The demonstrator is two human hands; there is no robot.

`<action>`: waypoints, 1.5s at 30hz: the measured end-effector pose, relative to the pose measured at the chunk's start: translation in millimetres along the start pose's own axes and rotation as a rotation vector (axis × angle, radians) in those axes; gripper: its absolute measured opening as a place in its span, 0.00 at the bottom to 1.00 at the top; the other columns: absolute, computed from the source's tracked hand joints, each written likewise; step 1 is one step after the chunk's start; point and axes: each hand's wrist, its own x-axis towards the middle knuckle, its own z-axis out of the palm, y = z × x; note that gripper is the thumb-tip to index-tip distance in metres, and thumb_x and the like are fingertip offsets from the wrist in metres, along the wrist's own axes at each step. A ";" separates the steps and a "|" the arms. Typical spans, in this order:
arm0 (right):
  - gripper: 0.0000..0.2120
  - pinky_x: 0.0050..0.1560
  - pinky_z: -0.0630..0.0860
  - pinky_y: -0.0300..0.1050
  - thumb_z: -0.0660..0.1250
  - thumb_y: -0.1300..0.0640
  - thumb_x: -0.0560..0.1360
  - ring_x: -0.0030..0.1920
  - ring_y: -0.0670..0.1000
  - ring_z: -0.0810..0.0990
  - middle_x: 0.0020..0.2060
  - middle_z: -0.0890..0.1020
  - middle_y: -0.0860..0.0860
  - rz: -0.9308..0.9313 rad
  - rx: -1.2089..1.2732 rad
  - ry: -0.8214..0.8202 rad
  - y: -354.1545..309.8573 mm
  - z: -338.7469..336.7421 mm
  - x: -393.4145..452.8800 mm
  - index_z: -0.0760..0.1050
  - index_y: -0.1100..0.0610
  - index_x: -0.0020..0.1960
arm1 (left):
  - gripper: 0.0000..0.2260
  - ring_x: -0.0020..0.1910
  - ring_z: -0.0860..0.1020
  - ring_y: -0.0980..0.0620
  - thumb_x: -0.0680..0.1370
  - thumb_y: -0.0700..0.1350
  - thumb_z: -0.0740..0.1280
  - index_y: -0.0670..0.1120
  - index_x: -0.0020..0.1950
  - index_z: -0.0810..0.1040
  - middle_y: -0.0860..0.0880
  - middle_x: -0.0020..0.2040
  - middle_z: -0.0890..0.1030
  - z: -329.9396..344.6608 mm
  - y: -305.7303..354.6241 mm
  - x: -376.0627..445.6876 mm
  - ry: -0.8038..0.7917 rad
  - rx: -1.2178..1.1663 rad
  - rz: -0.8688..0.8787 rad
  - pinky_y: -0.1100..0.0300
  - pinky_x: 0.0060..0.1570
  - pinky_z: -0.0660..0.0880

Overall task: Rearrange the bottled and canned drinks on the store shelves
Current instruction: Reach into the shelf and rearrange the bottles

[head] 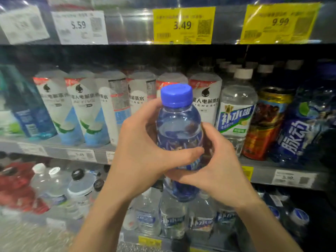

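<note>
Both hands grasp a blue-capped bottle (179, 128) upright at frame centre: left hand (145, 151) wraps its left side, right hand (216, 164) cups its lower right. Behind, the middle shelf (60, 149) carries white electrolyte bottles (81, 106) and a red can (265, 124)

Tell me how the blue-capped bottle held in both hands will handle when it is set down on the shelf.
The bottle looks nearly full of liquid, so probably heavy for its size. Its clear plastic wall likely gives a little under the left hand and right hand. Tall and round, it could tip or roll if set down crooked.
</note>
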 end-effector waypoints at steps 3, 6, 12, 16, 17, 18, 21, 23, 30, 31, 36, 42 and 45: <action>0.34 0.53 0.82 0.47 0.84 0.67 0.59 0.53 0.48 0.86 0.53 0.86 0.47 0.069 0.035 0.019 -6.9 3.3 3.9 0.76 0.52 0.61 | 0.40 0.51 0.82 0.58 0.62 0.46 0.84 0.51 0.71 0.72 0.54 0.62 0.82 -15.7 -8.0 -2.4 -0.061 0.025 -0.051 0.62 0.44 0.79; 0.36 0.51 0.82 0.42 0.83 0.72 0.58 0.53 0.47 0.86 0.52 0.87 0.46 0.135 0.103 0.063 -21.1 7.1 9.3 0.75 0.51 0.59 | 0.38 0.45 0.78 0.55 0.64 0.55 0.79 0.57 0.72 0.71 0.55 0.64 0.80 -32.2 -12.8 -7.4 -0.103 0.067 -0.154 0.58 0.40 0.76; 0.37 0.48 0.81 0.37 0.82 0.76 0.56 0.50 0.46 0.86 0.49 0.87 0.45 0.206 0.119 -0.026 -83.9 20.3 27.5 0.75 0.51 0.57 | 0.31 0.64 0.79 0.46 0.68 0.45 0.78 0.50 0.69 0.73 0.48 0.64 0.80 -66.4 25.7 -13.7 -0.115 -0.170 -0.318 0.50 0.63 0.75; 0.40 0.54 0.83 0.49 0.82 0.71 0.55 0.55 0.49 0.86 0.54 0.86 0.47 0.244 0.124 -0.091 -141.6 31.2 47.8 0.74 0.51 0.62 | 0.36 0.65 0.78 0.45 0.67 0.53 0.81 0.48 0.71 0.71 0.44 0.68 0.77 -100.1 76.9 3.0 -0.071 -0.296 -0.471 0.51 0.59 0.78; 0.39 0.55 0.83 0.52 0.81 0.69 0.56 0.55 0.49 0.85 0.54 0.86 0.47 0.251 0.125 -0.096 -159.4 33.8 53.7 0.75 0.49 0.62 | 0.36 0.65 0.78 0.47 0.67 0.56 0.80 0.49 0.71 0.72 0.45 0.69 0.76 -109.4 91.8 8.7 -0.054 -0.299 -0.488 0.52 0.58 0.78; 0.37 0.55 0.83 0.53 0.80 0.67 0.55 0.55 0.49 0.86 0.54 0.86 0.46 0.256 0.127 -0.100 -177.8 36.2 59.8 0.76 0.46 0.60 | 0.33 0.64 0.78 0.51 0.67 0.56 0.80 0.52 0.69 0.74 0.48 0.68 0.77 -119.1 107.0 14.4 -0.034 -0.294 -0.499 0.56 0.57 0.78; 0.35 0.52 0.83 0.49 0.82 0.64 0.54 0.53 0.47 0.86 0.51 0.87 0.43 0.259 0.120 -0.136 -235.4 42.8 77.8 0.77 0.36 0.52 | 0.27 0.60 0.79 0.58 0.67 0.47 0.78 0.58 0.65 0.77 0.52 0.65 0.79 -149.6 154.0 33.8 0.004 -0.307 -0.523 0.61 0.54 0.77; 0.34 0.51 0.84 0.48 0.83 0.62 0.54 0.52 0.46 0.86 0.50 0.87 0.42 0.257 0.098 -0.162 -275.7 46.5 90.8 0.77 0.34 0.51 | 0.28 0.61 0.79 0.56 0.67 0.45 0.77 0.59 0.65 0.77 0.48 0.66 0.79 -170.5 185.1 46.6 0.016 -0.307 -0.535 0.59 0.56 0.77; 0.37 0.53 0.83 0.47 0.87 0.62 0.56 0.53 0.49 0.86 0.52 0.87 0.47 0.293 0.144 -0.211 -401.0 48.8 129.5 0.76 0.51 0.61 | 0.28 0.66 0.76 0.47 0.69 0.44 0.76 0.50 0.68 0.75 0.43 0.68 0.76 -231.8 295.8 100.2 0.015 -0.286 -0.599 0.35 0.65 0.72; 0.38 0.53 0.83 0.45 0.87 0.58 0.55 0.53 0.49 0.86 0.52 0.87 0.47 0.305 0.163 -0.211 -416.5 49.2 134.3 0.76 0.52 0.62 | 0.28 0.66 0.76 0.47 0.69 0.44 0.76 0.51 0.68 0.75 0.43 0.68 0.76 -239.1 308.8 107.4 0.020 -0.281 -0.608 0.34 0.65 0.71; 0.38 0.53 0.82 0.41 0.85 0.57 0.53 0.53 0.47 0.86 0.51 0.87 0.45 0.321 0.237 -0.204 -486.6 57.6 157.9 0.76 0.51 0.61 | 0.27 0.66 0.76 0.49 0.69 0.43 0.75 0.59 0.65 0.77 0.45 0.68 0.76 -277.0 366.2 141.4 0.021 -0.263 -0.616 0.36 0.66 0.72; 0.38 0.53 0.81 0.38 0.83 0.53 0.53 0.54 0.44 0.85 0.52 0.86 0.42 0.291 0.219 -0.173 -549.2 86.1 184.3 0.75 0.48 0.61 | 0.29 0.66 0.76 0.39 0.69 0.44 0.76 0.49 0.70 0.74 0.41 0.67 0.76 -332.2 410.9 166.9 0.021 -0.243 -0.636 0.34 0.65 0.72; 0.38 0.54 0.81 0.40 0.87 0.51 0.55 0.55 0.46 0.84 0.53 0.86 0.44 0.285 0.223 -0.166 -574.8 103.6 195.4 0.75 0.46 0.61 | 0.31 0.65 0.77 0.40 0.69 0.45 0.77 0.46 0.71 0.73 0.42 0.67 0.77 -364.2 424.4 174.2 -0.001 -0.217 -0.640 0.39 0.64 0.74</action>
